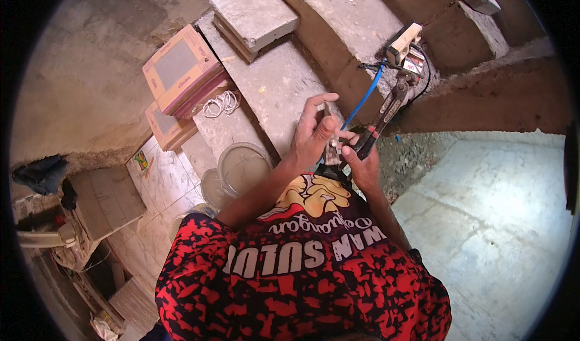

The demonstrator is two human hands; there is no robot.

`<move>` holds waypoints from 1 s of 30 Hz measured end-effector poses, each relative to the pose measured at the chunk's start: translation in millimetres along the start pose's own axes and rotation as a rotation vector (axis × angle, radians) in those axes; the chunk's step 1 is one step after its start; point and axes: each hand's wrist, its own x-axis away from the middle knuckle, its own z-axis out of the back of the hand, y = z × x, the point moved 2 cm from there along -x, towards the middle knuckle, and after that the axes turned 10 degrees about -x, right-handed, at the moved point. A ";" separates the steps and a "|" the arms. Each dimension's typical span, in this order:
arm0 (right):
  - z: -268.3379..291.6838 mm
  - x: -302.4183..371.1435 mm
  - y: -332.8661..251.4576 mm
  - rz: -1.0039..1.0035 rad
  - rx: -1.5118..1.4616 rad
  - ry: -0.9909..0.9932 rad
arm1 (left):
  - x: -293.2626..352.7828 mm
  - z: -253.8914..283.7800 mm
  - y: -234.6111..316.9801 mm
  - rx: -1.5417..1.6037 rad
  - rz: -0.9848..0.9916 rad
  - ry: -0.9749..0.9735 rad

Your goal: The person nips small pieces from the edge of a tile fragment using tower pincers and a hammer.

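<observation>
While both hands are working close together in front of the chest, the small pale part is sitting right between them, touching both. Left hand is half open: thumb and lower fingers pinching the part's left edge, upper fingers splayed upward. Right hand is curled shut around the dark handles of the pliers, index finger also resting on the part.

The pliers' long axis is running diagonally, up and to the right of the part, with the jaws ending near the pale wall box. A blue wire is trailing from that box down toward the part, roughly parallel to the pliers and on their left. Right hand is the nearer one to the box; whether the jaws are gripping anything, I can't tell.

Left of the part, a rough concrete ledge is carrying two pink cartons, a white cord coil and a grey slab. Right of the part, bare concrete floor. Just below-left of it, round clear lids.
</observation>
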 end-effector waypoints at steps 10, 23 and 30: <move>-16.2 -23.4 17.3 -0.083 0.045 0.010 | -6.0 30.3 -74.7 -0.031 -0.176 0.312; -2.2 -47.6 89.0 -0.113 0.123 0.023 | 18.9 78.1 -106.6 -0.332 0.027 0.368; 2.9 -28.1 82.8 -0.143 -0.056 0.092 | 23.3 117.5 -116.4 -0.089 0.111 0.602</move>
